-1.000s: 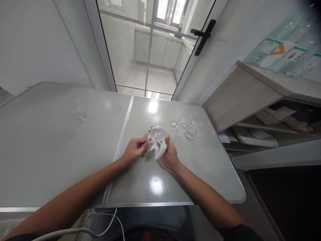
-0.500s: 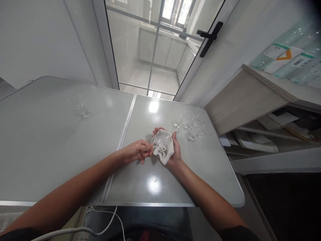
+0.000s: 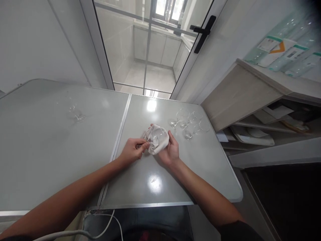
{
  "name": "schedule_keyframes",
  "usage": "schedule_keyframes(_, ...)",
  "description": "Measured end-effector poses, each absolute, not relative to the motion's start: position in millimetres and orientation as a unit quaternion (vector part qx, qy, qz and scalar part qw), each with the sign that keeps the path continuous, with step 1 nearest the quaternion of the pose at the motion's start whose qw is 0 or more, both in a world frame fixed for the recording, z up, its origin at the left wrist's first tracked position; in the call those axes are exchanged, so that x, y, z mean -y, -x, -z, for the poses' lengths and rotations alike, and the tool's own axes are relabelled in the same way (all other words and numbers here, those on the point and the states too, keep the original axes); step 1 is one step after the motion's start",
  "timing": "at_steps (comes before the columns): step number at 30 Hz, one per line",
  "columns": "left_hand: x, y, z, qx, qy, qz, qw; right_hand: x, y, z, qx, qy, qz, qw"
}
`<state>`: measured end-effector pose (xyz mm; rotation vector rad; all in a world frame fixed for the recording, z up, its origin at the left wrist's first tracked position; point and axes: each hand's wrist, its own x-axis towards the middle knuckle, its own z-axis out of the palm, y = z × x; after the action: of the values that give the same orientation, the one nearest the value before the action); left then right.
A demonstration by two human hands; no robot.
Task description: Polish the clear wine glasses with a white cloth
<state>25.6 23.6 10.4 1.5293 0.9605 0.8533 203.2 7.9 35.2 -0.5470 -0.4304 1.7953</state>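
My right hand (image 3: 171,152) cups a grey cloth (image 3: 160,144) wrapped around the bowl of a clear wine glass (image 3: 155,134), held just above the grey table (image 3: 62,157). My left hand (image 3: 132,151) pinches the glass's stem and foot at the cloth's left edge. The stem is mostly hidden by my fingers. Three more clear wine glasses (image 3: 188,122) lie or stand in a cluster just right of my hands. A single clear glass (image 3: 77,115) stands far off on the table's left half.
A metal seam (image 3: 117,137) splits the table into two leaves. A wooden shelf unit (image 3: 248,97) with papers and boxes stands at the right. Behind the table is a glass door (image 3: 147,43). A white cable (image 3: 82,229) hangs below the front edge.
My right hand has turned the cloth-wrapped glass, and the cloth now covers more of the bowl. My left fingers have closed again on the stem. The view shifted slightly.
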Motion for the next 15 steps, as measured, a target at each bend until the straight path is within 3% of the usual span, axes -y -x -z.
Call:
schedule_keyframes(3,-18,-29,-14,-0.393,-0.714,-0.348,0.464,-8,-207,-31,0.152,0.226,-0.766,0.582)
schedule_keyframes(10,-20,-25,-19,-0.294,-0.505,-0.134,0.800,-10,-216,-22,0.144,0.206,-0.779,0.574)
schedule_keyframes(13,-21,-21,-20,-0.267,-0.454,-0.069,0.847,-8,-215,-24,0.183,0.175,-0.787,0.563)
schedule_keyframes(15,-21,-22,-18,-0.276,-0.460,-0.100,0.838,-7,-215,-26,0.180,0.169,-0.788,0.564)
